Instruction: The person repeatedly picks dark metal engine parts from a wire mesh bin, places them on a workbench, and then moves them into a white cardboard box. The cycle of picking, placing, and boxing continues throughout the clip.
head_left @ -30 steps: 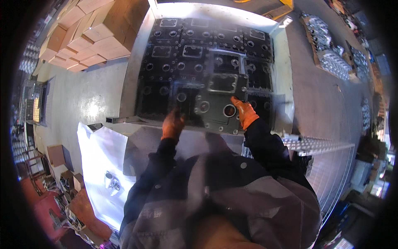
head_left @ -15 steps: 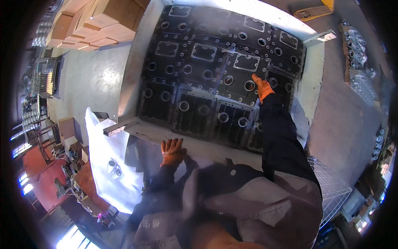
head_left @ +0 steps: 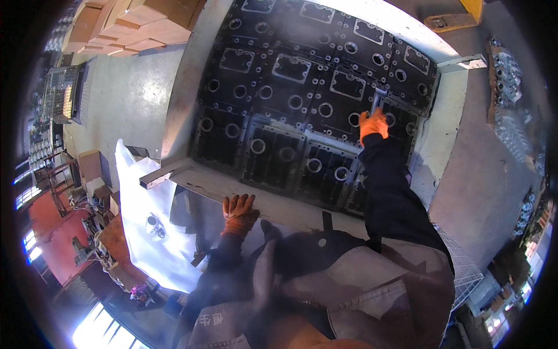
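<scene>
Rows of flat black metal castings (head_left: 340, 125), with round ringed holes and pale rectangular frames, lie inside a large pale metal crate (head_left: 279, 205). My right hand (head_left: 373, 127), in an orange glove, is at the right front edge of one casting, beside its ringed hole. Its fingers bend down over that edge, and the fingertips are partly hidden. Pale strips show along this casting's right and front sides. My left hand (head_left: 239, 214), also in an orange glove, lies on the crate's near rim with fingers spread, holding nothing.
Stacked cardboard boxes (head_left: 139, 26) stand at the far left. White plastic sheeting (head_left: 148, 232) hangs left of the crate, near a projecting metal corner bar (head_left: 160, 174). Silvery metal parts (head_left: 508, 87) lie at the right, and a wire basket (head_left: 465, 279) stands at the lower right.
My right hand has moved slightly right, from over the ringed hole to the casting's edge. The pale strips beside this casting look wider. My left hand stays on the rim.
</scene>
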`<state>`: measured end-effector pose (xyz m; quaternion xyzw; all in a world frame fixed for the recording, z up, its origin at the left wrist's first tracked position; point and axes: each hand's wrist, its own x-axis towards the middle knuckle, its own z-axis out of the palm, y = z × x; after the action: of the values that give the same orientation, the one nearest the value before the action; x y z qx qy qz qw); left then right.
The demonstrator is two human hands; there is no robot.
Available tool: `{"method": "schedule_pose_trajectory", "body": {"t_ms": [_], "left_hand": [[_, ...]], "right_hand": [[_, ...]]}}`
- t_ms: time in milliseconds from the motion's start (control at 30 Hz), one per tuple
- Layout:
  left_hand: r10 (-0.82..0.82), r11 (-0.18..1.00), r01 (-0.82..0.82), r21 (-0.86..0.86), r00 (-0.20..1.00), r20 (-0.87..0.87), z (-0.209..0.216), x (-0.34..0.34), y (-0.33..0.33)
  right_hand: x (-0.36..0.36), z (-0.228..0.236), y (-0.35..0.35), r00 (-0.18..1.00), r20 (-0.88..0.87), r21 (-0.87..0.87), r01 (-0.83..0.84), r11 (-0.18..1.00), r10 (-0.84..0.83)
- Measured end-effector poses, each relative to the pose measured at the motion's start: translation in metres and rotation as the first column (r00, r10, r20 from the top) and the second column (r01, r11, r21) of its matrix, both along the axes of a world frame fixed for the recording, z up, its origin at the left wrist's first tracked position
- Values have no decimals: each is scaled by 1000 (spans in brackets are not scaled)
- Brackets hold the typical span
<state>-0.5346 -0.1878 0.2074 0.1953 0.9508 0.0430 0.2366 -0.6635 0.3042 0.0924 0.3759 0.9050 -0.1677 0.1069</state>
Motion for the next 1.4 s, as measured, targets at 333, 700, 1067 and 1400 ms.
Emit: {"method": "schedule_pose_trajectory", "body": {"t_ms": [333, 700, 1067, 1400], "left_hand": [[-8, 995, 14, 96, 998, -61, -1, 0, -5], [355, 824, -91, 559, 853, -383, 35, 25, -29], [896, 230, -968, -103, 169, 410, 0, 422, -231], [447, -824, -524, -213, -834, 323, -21, 722, -122]], "right_hand": [[3, 1, -47, 827, 194, -263, -475, 840, 528], [138, 24, -163, 588, 40, -356, -747, 561, 808], [173, 148, -378, 238, -500, 398, -791, 465, 833], [310, 94, -698, -208, -253, -160, -954, -253, 945]]}}
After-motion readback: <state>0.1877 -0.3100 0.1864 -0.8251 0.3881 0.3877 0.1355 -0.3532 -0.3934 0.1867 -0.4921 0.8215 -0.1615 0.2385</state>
